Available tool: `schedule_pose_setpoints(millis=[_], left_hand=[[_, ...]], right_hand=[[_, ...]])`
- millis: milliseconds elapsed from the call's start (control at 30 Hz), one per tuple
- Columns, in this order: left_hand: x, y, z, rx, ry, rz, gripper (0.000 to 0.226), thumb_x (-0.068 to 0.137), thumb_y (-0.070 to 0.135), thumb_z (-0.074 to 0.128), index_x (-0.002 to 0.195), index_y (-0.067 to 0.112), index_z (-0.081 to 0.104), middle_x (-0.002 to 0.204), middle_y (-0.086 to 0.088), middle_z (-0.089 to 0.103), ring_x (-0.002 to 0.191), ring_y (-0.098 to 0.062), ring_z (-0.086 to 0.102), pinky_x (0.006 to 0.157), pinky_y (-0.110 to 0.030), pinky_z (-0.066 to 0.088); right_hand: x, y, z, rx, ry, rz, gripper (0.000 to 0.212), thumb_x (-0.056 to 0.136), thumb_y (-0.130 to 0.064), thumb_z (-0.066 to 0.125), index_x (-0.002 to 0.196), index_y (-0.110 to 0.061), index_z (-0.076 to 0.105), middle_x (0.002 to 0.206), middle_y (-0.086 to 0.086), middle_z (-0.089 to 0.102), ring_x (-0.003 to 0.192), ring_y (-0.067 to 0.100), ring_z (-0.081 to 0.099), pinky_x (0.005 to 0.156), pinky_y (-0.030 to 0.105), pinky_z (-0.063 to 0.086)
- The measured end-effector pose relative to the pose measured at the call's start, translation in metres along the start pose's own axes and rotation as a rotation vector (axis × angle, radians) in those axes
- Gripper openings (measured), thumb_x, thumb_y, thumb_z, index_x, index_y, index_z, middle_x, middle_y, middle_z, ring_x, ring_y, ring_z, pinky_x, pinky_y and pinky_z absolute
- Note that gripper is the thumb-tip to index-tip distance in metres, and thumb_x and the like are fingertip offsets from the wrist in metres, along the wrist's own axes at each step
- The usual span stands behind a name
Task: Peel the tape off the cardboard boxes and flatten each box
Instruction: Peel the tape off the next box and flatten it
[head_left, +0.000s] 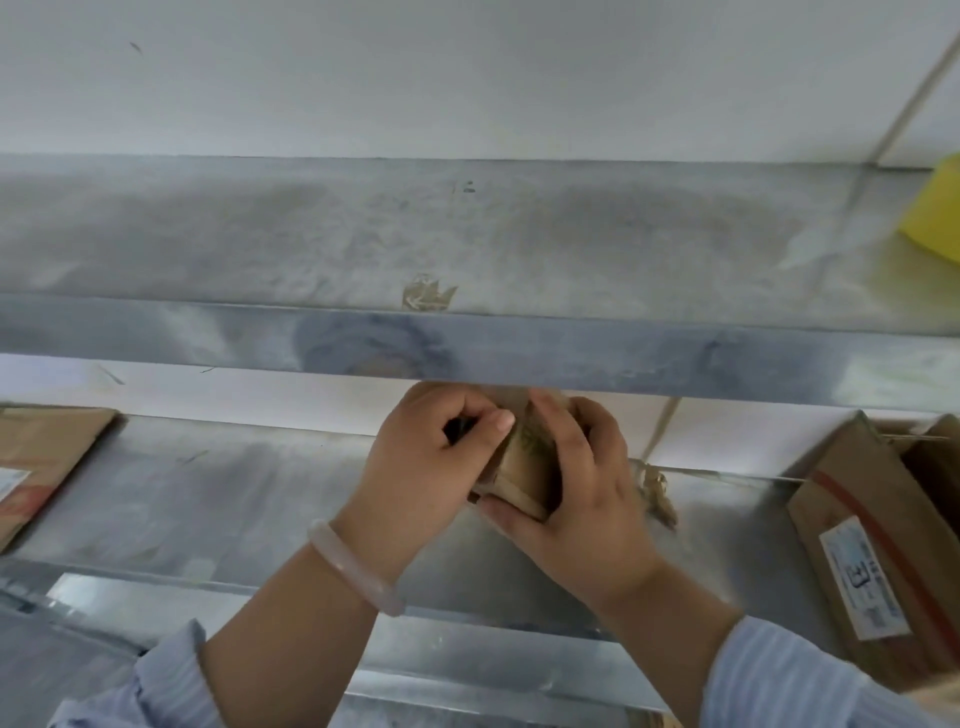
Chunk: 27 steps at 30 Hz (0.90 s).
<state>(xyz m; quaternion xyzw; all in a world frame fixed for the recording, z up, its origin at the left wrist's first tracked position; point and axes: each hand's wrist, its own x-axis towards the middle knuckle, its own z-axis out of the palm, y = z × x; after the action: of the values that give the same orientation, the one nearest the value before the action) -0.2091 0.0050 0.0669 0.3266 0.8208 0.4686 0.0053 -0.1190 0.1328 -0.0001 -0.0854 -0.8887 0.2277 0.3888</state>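
Cardboard and probably light, stiff yet crushable, the small box (524, 470) is held above the steel counter (208, 499), the right hand (582, 488) clasping its sides, the left hand (426, 462) pinching its top edge, the likeliest purchase.

Small box (524, 470) mostly covered by left hand (426, 462) and right hand (584, 486); its top is hidden behind upper shelf lip (675, 358). Dark gap inside curled left fingers (470, 415): I can't make out contents. Yellow object (932, 208) cut by right edge, unidentifiable. Flat carton (41, 457) cut by left edge. Right carton (852, 499) runs off frame; I can't read its blurred label (862, 582).
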Motion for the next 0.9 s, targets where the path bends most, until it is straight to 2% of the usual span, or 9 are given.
schedule_pose_setpoints(millis=[67,167,300,433,567,700,800,900], left_hand=[[-0.005,0.004,0.002,0.03,-0.021,0.052,0.012,0.076,0.044,0.063,0.078,0.032,0.066,0.086,0.016,0.063,0.091,0.002,0.055,0.075,-0.004,0.037],[-0.01,0.006,0.007,0.052,-0.037,0.098,0.017,0.074,0.037,0.075,0.081,0.024,0.067,0.093,0.016,0.062,0.096,0.0,0.055,0.081,-0.006,0.038],[-0.009,0.011,0.006,0.16,-0.073,0.2,0.022,0.07,0.043,0.072,0.076,0.025,0.062,0.09,0.016,0.059,0.09,-0.002,0.054,0.075,-0.009,0.039],[-0.01,0.017,0.007,0.29,-0.112,0.277,0.027,0.068,0.045,0.073,0.078,0.027,0.055,0.085,0.015,0.05,0.081,-0.004,0.048,0.07,-0.014,0.038],[-0.009,0.022,0.008,0.188,-0.155,0.159,0.016,0.074,0.034,0.074,0.074,0.027,0.06,0.071,0.013,0.056,0.078,-0.002,0.053,0.063,-0.008,0.039],[-0.001,0.025,0.002,0.169,-0.311,0.015,0.014,0.08,0.042,0.069,0.073,0.03,0.065,0.07,0.017,0.063,0.068,0.002,0.057,0.056,-0.011,0.039],[0.002,0.031,-0.001,0.283,-0.362,0.014,0.016,0.084,0.045,0.064,0.074,0.032,0.062,0.069,0.014,0.061,0.068,0.002,0.055,0.059,-0.018,0.038],[0.0,0.038,0.001,0.443,-0.305,0.095,0.02,0.085,0.045,0.058,0.071,0.033,0.052,0.073,0.015,0.055,0.079,-0.004,0.05,0.071,-0.025,0.038]], right_hand=[[-0.006,-0.003,0.005,0.06,0.024,0.038,0.087,0.073,-0.065,0.066,0.142,-0.026,0.029,0.13,0.022,0.047,0.116,0.033,0.054,0.086,0.047,0.055],[-0.015,-0.001,0.009,0.065,0.048,0.065,0.086,0.074,-0.06,0.068,0.141,-0.023,0.028,0.13,0.025,0.046,0.117,0.036,0.054,0.084,0.048,0.056],[-0.017,0.003,0.003,0.082,0.072,0.054,0.083,0.076,-0.055,0.069,0.14,-0.018,0.031,0.137,0.023,0.041,0.127,0.03,0.047,0.093,0.041,0.053],[-0.015,0.005,-0.005,0.064,0.073,0.015,0.078,0.073,-0.046,0.071,0.137,-0.02,0.035,0.142,0.021,0.039,0.132,0.027,0.043,0.097,0.039,0.052],[-0.016,0.005,-0.007,0.029,0.1,-0.001,0.072,0.082,-0.059,0.064,0.135,-0.018,0.038,0.148,0.02,0.037,0.135,0.023,0.041,0.102,0.037,0.049],[-0.017,0.01,-0.011,-0.015,0.095,-0.037,0.079,0.075,-0.058,0.073,0.134,-0.017,0.039,0.149,0.017,0.038,0.135,0.023,0.044,0.102,0.04,0.049],[-0.017,0.011,-0.011,-0.028,0.096,-0.047,0.079,0.074,-0.059,0.074,0.134,-0.018,0.041,0.149,0.016,0.039,0.134,0.024,0.045,0.103,0.04,0.048],[-0.016,0.01,-0.009,-0.045,0.093,-0.065,0.08,0.072,-0.057,0.077,0.133,-0.019,0.044,0.149,0.014,0.04,0.133,0.024,0.046,0.105,0.035,0.046]])
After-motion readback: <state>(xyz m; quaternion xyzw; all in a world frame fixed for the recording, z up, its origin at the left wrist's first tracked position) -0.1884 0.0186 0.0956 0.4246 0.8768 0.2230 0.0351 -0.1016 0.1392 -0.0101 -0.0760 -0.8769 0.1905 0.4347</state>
